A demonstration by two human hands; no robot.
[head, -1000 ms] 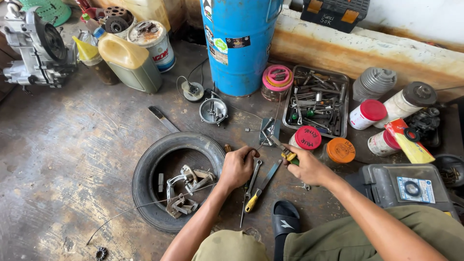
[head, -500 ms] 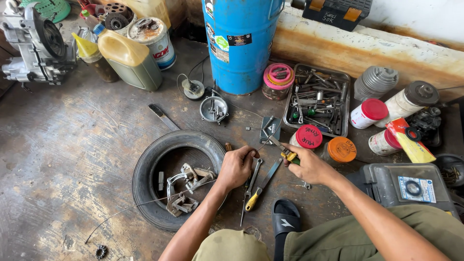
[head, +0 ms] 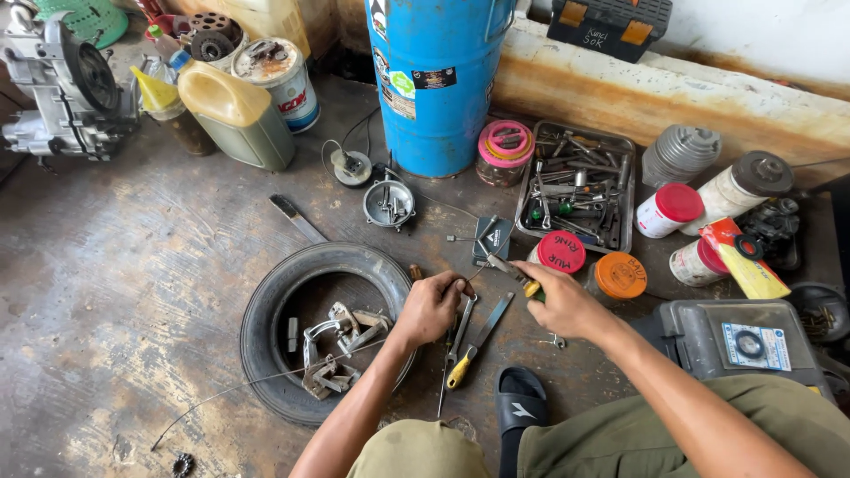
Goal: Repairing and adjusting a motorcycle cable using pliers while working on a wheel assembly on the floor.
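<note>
Head view, looking down on a workshop floor. The pliers (head: 513, 273), yellow-handled, lie in the right hand (head: 567, 303), whose fingers are curled tight round the handles; the metal nose points up and left toward a small dark box (head: 493, 237). The left hand (head: 431, 307) is closed in a loose fist just beside the tyre (head: 266, 310), its fingertips pinching something too small to make out. A thin wire (head: 266, 379) runs from that fist across the tyre, which encloses a cluster of metal brackets (head: 336, 350). Below the hands lie a spanner (head: 456, 341) and a yellow-handled screwdriver (head: 474, 341). Just beyond the right hand stand a red-lidded jar (head: 560, 252) and an orange-lidded jar (head: 620, 275); farther off, a tray of tools (head: 620, 232) and a blue drum (head: 438, 80).
</note>
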